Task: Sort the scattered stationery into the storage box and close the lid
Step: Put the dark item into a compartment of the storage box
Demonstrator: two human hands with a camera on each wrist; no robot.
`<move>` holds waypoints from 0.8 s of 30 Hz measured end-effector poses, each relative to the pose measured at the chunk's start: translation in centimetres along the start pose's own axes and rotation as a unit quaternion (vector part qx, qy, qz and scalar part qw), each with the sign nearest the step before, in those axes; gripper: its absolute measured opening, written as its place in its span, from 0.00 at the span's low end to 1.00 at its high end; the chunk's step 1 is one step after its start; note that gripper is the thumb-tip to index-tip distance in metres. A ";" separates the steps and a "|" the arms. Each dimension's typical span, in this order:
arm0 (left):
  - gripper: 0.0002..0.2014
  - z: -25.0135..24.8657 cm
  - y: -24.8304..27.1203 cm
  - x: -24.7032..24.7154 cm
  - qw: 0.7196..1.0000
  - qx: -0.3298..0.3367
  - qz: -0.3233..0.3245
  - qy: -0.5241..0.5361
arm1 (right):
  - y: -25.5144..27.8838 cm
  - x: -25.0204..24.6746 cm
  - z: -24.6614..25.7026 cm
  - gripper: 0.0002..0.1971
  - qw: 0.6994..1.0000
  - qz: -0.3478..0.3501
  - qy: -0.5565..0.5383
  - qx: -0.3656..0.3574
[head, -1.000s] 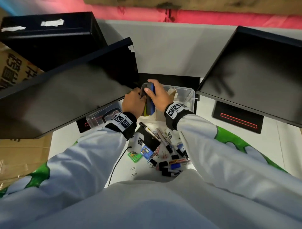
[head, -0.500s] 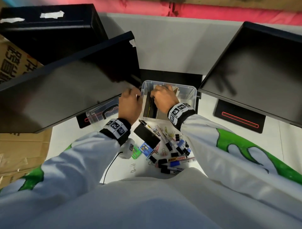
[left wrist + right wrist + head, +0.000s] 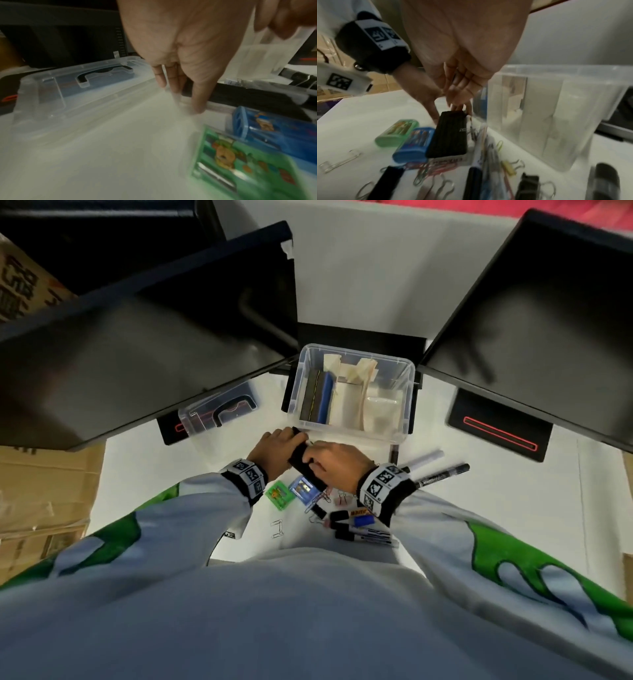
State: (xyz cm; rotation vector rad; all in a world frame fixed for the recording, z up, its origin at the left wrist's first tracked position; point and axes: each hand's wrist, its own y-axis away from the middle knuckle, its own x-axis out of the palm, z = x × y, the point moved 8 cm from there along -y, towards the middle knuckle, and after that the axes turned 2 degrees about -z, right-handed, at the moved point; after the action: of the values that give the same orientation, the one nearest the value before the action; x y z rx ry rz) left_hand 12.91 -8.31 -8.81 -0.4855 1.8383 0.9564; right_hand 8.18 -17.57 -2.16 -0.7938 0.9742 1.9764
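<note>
Head view: black eraser [image 3: 306, 470] is lying on the table [image 3: 496, 508] just near of the storage box [image 3: 354, 433], likely light, stiff, felt-faced, best pinched across its long sides. Left hand [image 3: 274, 448] is setting straight, close-set fingers [image 3: 197, 94] at its left edge; right hand [image 3: 337, 465], fingers bent together, is touching its far end, grip unclear. Both were inside the box half a second ago.

Dim, soft light; both wrist views motion-blurred, head view bowed at its edges
</note>
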 end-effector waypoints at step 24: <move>0.06 2.8 2.6 -9.9 0.927 -0.093 -0.225 0.287 | 2.5 -0.2 -2.9 0.16 0.952 -0.026 -0.255 0.167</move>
State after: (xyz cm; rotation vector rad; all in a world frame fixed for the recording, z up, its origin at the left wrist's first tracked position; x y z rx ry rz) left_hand 17.16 -5.33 0.46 -1.3587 2.0080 0.7115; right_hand 6.76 -21.06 -2.58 -0.1045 0.9197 1.7724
